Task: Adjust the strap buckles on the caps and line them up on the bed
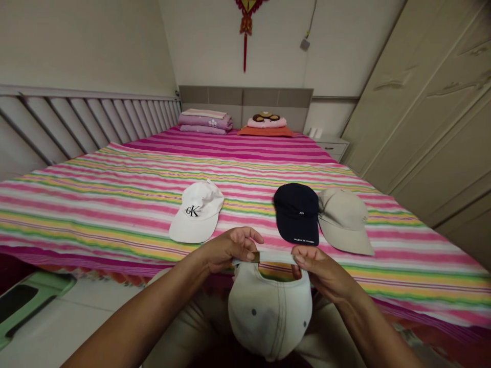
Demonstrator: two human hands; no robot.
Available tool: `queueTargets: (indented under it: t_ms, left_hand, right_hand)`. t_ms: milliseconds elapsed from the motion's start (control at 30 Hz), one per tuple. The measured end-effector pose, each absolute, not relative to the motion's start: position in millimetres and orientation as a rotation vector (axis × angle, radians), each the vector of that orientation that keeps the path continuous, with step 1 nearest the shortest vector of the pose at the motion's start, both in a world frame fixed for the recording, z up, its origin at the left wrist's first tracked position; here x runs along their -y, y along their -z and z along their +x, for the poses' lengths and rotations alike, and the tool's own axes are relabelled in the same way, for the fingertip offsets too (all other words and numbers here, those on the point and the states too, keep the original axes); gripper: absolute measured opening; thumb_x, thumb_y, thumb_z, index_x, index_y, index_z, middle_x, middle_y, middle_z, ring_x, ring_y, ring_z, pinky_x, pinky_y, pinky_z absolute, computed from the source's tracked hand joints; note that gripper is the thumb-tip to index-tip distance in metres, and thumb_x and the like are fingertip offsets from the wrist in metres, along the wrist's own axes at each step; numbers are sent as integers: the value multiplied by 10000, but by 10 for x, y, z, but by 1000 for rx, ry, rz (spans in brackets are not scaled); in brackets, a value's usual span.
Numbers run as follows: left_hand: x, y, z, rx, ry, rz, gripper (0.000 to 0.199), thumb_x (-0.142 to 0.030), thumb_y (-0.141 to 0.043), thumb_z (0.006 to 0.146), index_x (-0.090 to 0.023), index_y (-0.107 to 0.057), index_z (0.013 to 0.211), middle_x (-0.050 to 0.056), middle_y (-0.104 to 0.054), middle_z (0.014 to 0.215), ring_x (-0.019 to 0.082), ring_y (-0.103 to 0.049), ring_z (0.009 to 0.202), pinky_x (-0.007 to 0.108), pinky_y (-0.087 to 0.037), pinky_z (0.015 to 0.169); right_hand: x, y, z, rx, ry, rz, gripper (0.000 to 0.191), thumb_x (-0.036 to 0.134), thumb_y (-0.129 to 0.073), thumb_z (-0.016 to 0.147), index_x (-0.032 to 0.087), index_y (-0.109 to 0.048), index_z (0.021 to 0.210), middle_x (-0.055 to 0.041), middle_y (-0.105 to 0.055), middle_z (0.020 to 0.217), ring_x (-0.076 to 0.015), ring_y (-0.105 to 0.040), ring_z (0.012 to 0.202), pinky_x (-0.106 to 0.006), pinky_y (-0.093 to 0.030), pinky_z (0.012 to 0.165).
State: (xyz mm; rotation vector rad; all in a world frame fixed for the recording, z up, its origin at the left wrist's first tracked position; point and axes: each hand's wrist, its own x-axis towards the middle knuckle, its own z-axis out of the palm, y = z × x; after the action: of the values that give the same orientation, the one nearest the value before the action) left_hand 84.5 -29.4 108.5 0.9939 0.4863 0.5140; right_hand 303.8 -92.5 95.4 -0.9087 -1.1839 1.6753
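A pale cap (270,312) hangs crown down between my hands, its back opening and strap facing up. My left hand (233,248) pinches the strap beside a small brownish buckle. The other end of the strap is gripped by my right hand (316,266), thumb and fingers together. On the striped bed beyond lie a white cap (199,209) with black letters at the left, a dark navy cap (296,212) right of centre, and a beige cap (344,220) touching the navy one.
The striped bedspread (126,204) covers the bed. Folded purple bedding (205,122) and a pink and orange stack (266,125) lie by the headboard (276,99). A green stool (34,301) stands at lower left. A rail (95,117) runs along the left, a wardrobe (425,107) at right.
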Motion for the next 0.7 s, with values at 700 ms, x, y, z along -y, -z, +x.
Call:
queueTargets:
  t_ms: [700]
  left_hand:
    - [308,-976,798,-614,-538,893,193,-237,-730,559,-103,-597,596,-27,-532,484,37,-423,383,162,-277,389]
  right_hand:
    - [868,-891,3103,1194,-1840,-1043,331,415,-682,645,102,-619,732,-11,-577,600,-84,-464,507,-202,-317,497]
